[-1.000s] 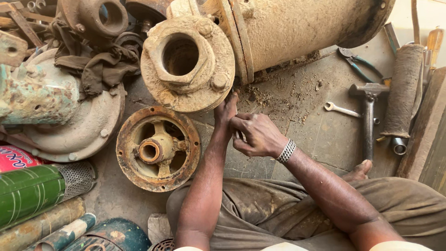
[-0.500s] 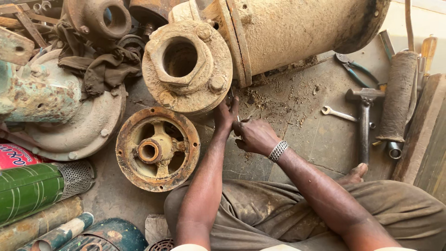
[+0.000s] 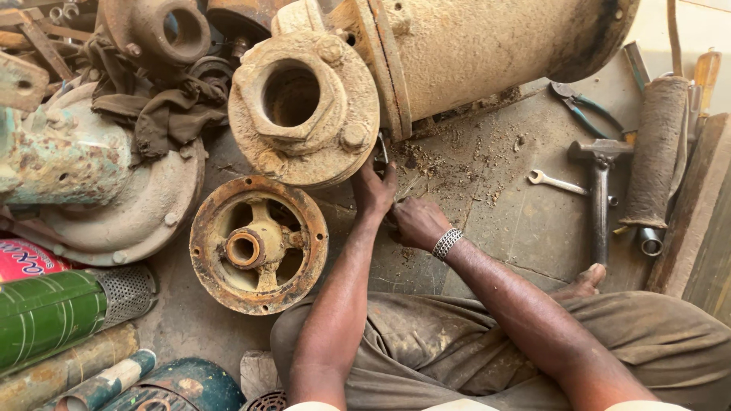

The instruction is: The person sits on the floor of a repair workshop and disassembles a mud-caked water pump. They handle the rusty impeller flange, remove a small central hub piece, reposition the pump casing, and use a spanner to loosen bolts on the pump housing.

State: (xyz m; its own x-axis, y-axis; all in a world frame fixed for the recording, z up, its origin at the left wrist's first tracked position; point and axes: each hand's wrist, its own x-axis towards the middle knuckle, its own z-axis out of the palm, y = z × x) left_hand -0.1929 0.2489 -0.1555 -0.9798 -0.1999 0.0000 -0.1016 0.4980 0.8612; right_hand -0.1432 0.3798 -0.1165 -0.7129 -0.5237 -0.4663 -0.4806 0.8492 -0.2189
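Your left hand (image 3: 375, 190) pinches a small metal tool (image 3: 382, 148) against the rusty pump flange (image 3: 304, 106) at the floor's far middle. Your right hand (image 3: 415, 223) curls shut just beside it; its contents are hidden. A red printed package (image 3: 27, 257) lies at the left edge.

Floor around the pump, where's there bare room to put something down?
One free patch lies between the right hand and the small wrench, though gritty near the big pump body. Another sits below the rusty wheel-like cover, beside the green cylinder. The upper left, around the rags, is crowded.
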